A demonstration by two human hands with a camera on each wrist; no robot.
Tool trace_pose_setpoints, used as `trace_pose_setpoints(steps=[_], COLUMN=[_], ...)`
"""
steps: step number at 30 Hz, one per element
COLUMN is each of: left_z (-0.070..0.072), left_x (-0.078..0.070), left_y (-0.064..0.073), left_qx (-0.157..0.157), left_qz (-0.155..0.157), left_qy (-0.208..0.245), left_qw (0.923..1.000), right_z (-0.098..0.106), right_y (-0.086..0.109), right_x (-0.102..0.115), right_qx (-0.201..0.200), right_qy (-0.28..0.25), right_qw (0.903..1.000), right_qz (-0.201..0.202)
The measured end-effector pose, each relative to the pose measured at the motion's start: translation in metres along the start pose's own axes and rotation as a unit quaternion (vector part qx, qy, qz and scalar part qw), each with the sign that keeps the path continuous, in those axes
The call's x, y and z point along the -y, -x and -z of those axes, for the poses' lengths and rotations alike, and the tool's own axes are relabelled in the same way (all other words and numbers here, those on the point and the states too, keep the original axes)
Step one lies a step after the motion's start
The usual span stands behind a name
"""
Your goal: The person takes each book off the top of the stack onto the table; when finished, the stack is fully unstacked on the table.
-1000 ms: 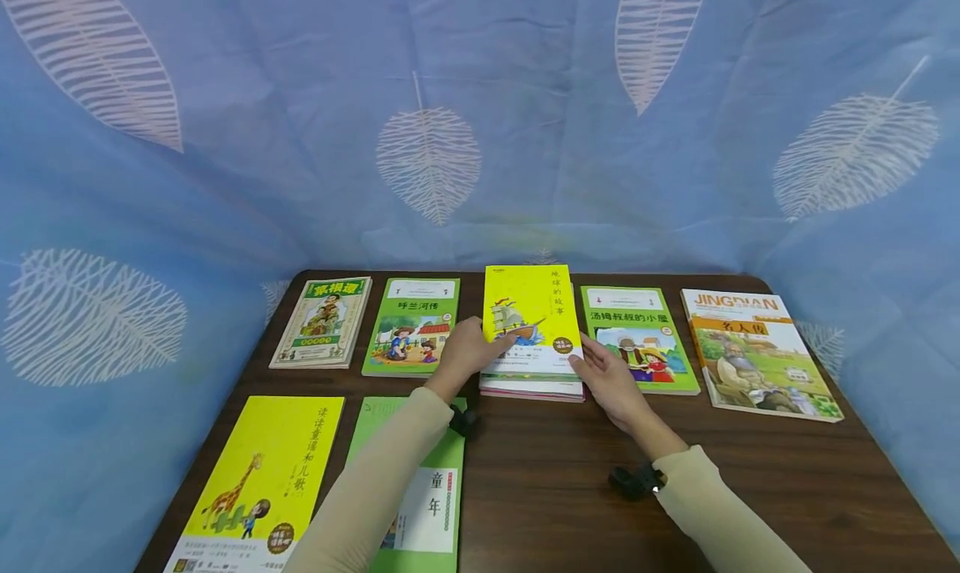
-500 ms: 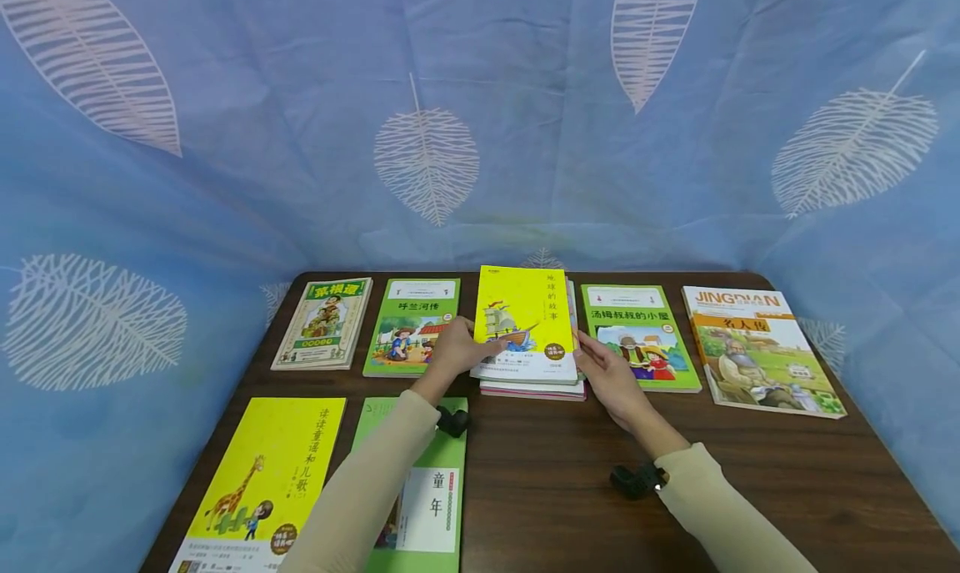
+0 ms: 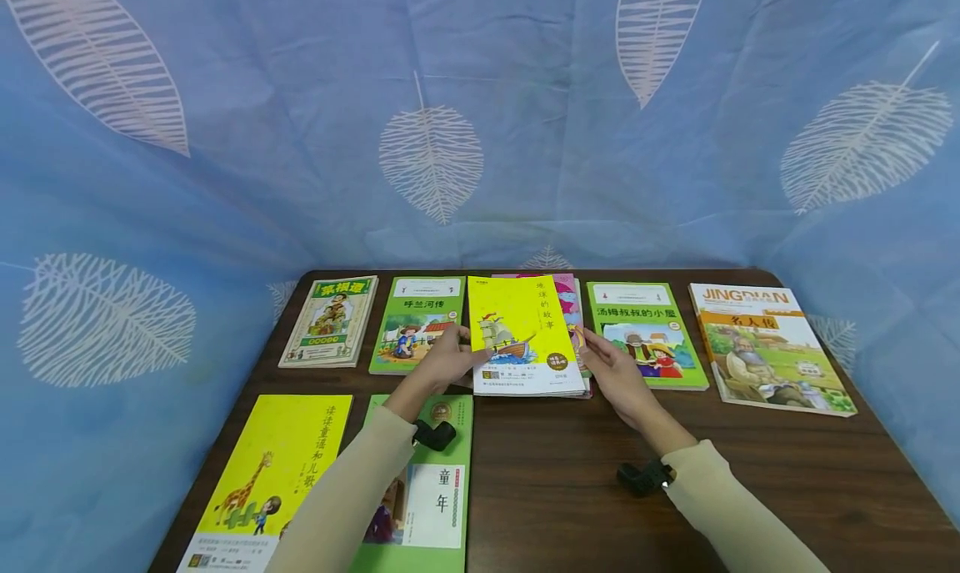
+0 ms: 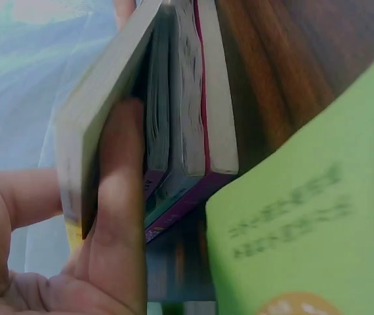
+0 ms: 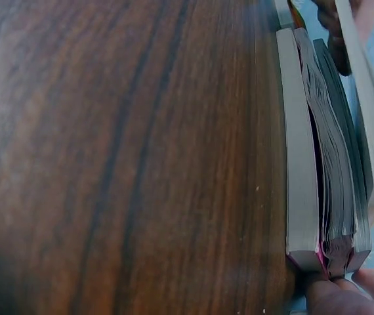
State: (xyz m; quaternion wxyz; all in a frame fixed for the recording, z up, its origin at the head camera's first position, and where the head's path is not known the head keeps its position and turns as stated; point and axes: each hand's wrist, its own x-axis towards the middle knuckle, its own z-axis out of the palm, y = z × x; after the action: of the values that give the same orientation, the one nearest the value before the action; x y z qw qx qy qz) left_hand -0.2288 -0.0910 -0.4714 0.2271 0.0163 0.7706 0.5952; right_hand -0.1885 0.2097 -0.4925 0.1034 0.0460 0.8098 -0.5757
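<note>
A yellow book with a sailing ship on its cover [image 3: 513,331] lies askew over a stack of books at the back middle of the table. My left hand [image 3: 444,363] pinches its left edge, thumb on the cover. In the left wrist view a finger goes under this book, which tilts away from the stack [image 4: 190,98]. My right hand [image 3: 621,383] rests at the stack's right side, its fingertips touching the lower books [image 5: 334,164]. A pink cover [image 3: 568,291] peeks out beneath the yellow book; the rest of the stack's covers are hidden.
Left of the stack lie a green book [image 3: 416,327] and a small cream-green book [image 3: 330,323]. To its right are another green book [image 3: 648,335] and a thick white one [image 3: 772,348]. Nearer me lie a yellow giraffe book [image 3: 270,473] and a green book [image 3: 431,506].
My left hand has drawn the yellow book left and toward me, off square with the stack, uncovering part of the pink cover. My right hand has stayed at the stack's right side.
</note>
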Motion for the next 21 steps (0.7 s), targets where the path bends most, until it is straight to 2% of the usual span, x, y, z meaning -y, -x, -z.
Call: trace_pose_setpoints(steps=[4, 8, 17, 21], left_z=[0.0, -0.001, -0.014, -0.022], left_x=[0.006, 0.012, 0.033, 0.043], left_y=[0.011, 0.029, 0.084, 0.111], left_qx=[0.03, 0.053, 0.086, 0.113], left_qz=[0.006, 0.001, -0.015, -0.029], left_qy=[0.032, 0.051, 0.075, 0.083], left_qw=[0.999, 0.9973, 0.9934, 0.9897], right_z=[0.001, 0.0, 0.002, 0.001], right_y=[0.0, -0.001, -0.002, -0.002], right_x=[-0.002, -0.004, -0.008, -0.007], right_qx=[0.0, -0.004, 0.003, 0.01], right_qy=[0.002, 0.007, 0.002, 0.001], right_qw=[1.0, 1.0, 0.9999, 0.9997], right_qz=[0.001, -0.003, 0.01, 0.024])
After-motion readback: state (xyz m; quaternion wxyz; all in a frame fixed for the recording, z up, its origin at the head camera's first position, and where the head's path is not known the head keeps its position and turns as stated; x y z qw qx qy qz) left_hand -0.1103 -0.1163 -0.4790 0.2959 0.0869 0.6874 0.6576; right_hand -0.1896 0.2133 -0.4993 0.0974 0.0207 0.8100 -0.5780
